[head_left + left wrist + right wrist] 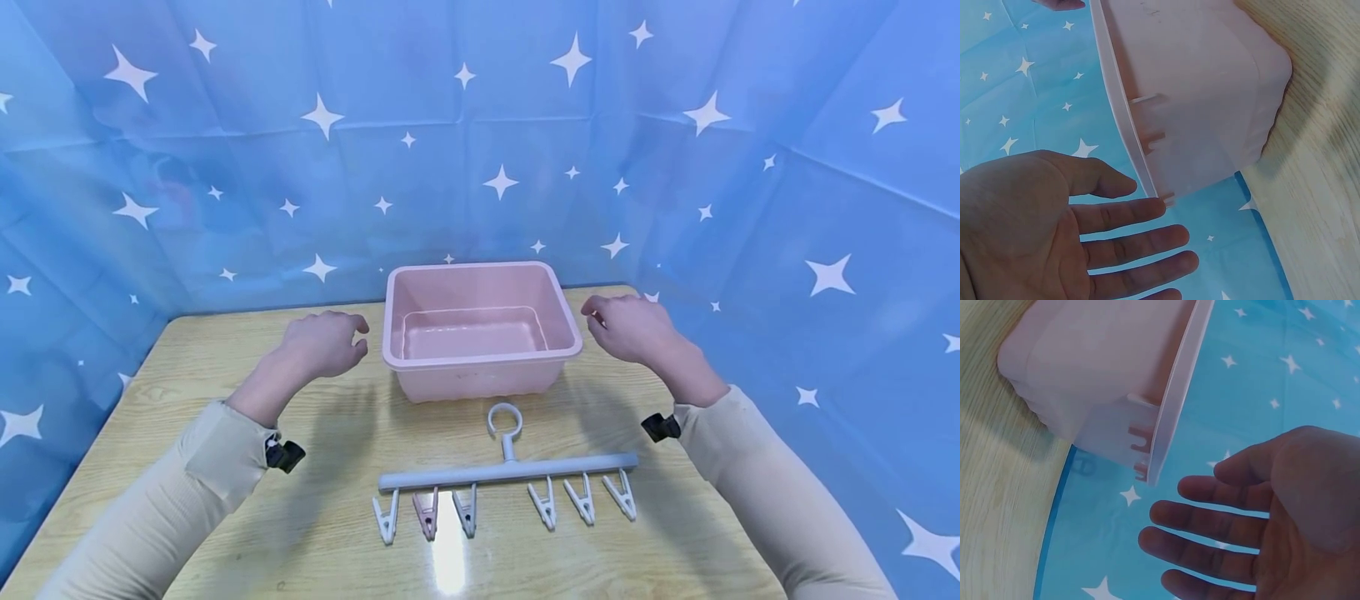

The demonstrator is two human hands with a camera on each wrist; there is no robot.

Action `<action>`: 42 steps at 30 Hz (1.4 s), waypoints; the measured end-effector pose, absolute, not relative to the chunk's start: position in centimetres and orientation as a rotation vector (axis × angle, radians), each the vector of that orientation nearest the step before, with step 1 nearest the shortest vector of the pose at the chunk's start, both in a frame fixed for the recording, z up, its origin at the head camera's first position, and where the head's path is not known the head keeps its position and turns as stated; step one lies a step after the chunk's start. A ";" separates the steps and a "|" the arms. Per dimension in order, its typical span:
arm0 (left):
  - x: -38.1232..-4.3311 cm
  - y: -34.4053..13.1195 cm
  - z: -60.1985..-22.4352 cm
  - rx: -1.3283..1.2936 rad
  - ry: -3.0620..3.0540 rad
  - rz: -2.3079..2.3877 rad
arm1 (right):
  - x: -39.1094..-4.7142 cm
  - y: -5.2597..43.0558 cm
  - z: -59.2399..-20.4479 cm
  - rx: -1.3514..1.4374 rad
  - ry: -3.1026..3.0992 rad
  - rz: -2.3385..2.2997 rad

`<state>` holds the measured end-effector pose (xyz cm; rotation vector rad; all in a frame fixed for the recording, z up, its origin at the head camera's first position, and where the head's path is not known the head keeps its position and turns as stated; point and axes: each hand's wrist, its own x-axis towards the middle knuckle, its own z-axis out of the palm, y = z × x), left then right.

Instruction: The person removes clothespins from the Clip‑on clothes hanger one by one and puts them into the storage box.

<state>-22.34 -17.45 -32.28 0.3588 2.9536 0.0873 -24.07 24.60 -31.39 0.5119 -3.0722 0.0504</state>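
Observation:
A pink plastic basin (480,375) stands near the back of the wooden table, with nothing inside it. To its left my left hand (322,342) hovers beside the rim, holding nothing; the left wrist view shows its fingers (1129,247) extended and spread near the basin's end wall (1197,112). On the other side my right hand (628,327) hovers off the right rim, also without anything in it. Its fingers (1204,519) reach loosely toward the basin (1097,381) in the right wrist view, a gap away from the rim.
A light blue hanger (510,473) with a ring hook and several clothespins (543,505) lies in front of the basin on the table (315,517). A blue curtain with white stars (450,200) closes off the back and sides.

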 end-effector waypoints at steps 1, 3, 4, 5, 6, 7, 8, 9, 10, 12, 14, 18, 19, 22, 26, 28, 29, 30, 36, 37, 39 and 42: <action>-22.3 -17.4 -32.2 0.363 2.952 0.086 | -24.0 24.6 -31.4 0.514 -3.073 0.049; -22.2 -17.4 -32.2 0.370 2.945 0.086 | -23.9 24.8 -31.4 0.511 -3.078 0.049; -22.2 -17.3 -32.2 0.373 2.942 0.086 | -23.9 24.8 -31.5 0.513 -3.080 0.050; -22.1 -17.3 -32.2 0.374 2.938 0.086 | -23.8 24.9 -31.6 0.514 -3.080 0.048; -22.0 -17.3 -32.2 0.377 2.935 0.085 | -23.7 25.0 -31.7 0.517 -3.081 0.045; -21.9 -17.3 -32.3 0.382 2.934 0.085 | -23.6 25.0 -31.8 0.522 -3.084 0.042; -21.8 -17.3 -32.4 0.385 2.932 0.084 | -23.5 25.1 -31.9 0.524 -3.090 0.042; -21.7 -17.3 -32.5 0.387 2.930 0.086 | -23.4 25.2 -32.0 0.529 -3.093 0.039; -21.7 -17.3 -32.6 0.390 2.930 0.086 | -23.2 25.2 -32.2 0.530 -3.097 0.040; -21.5 -17.2 -32.8 0.395 2.931 0.084 | -23.0 25.3 -32.4 0.532 -3.102 0.038; -21.4 -17.2 -33.1 0.394 2.925 0.084 | -22.9 25.4 -32.7 0.528 -3.113 0.047; -21.3 -17.0 -33.5 0.398 2.910 0.080 | -22.6 25.3 -33.2 0.536 -3.123 0.059; -21.2 -17.0 -33.5 0.399 2.903 0.080 | -22.6 25.3 -33.3 0.543 -3.127 0.065; -21.0 -16.8 -33.7 0.410 2.889 0.079 | -22.2 25.3 -33.6 0.564 -3.143 0.078; -21.0 -16.7 -34.0 0.434 2.872 0.065 | -21.8 25.4 -34.0 0.606 -3.158 0.094; -20.9 -16.6 -34.2 0.445 2.866 0.055 | -21.7 25.4 -34.2 0.622 -3.158 0.097; -20.9 -16.5 -34.3 0.450 2.863 0.054 | -21.6 25.4 -34.3 0.631 -3.156 0.097; -20.9 -16.5 -34.4 0.455 2.862 0.051 | -21.6 25.5 -34.4 0.638 -3.155 0.095; -20.7 -16.1 -34.9 0.468 2.869 0.040 | -21.1 25.5 -34.8 0.666 -3.159 0.089; -20.7 -16.1 -34.9 0.469 2.869 0.039 | -21.0 25.4 -34.8 0.674 -3.161 0.090; -20.6 -16.0 -35.0 0.466 2.866 0.039 | -20.9 25.4 -35.0 0.693 -3.167 0.091; -20.4 -15.9 -35.0 0.462 2.854 0.042 | -20.6 25.2 -35.2 0.720 -3.171 0.091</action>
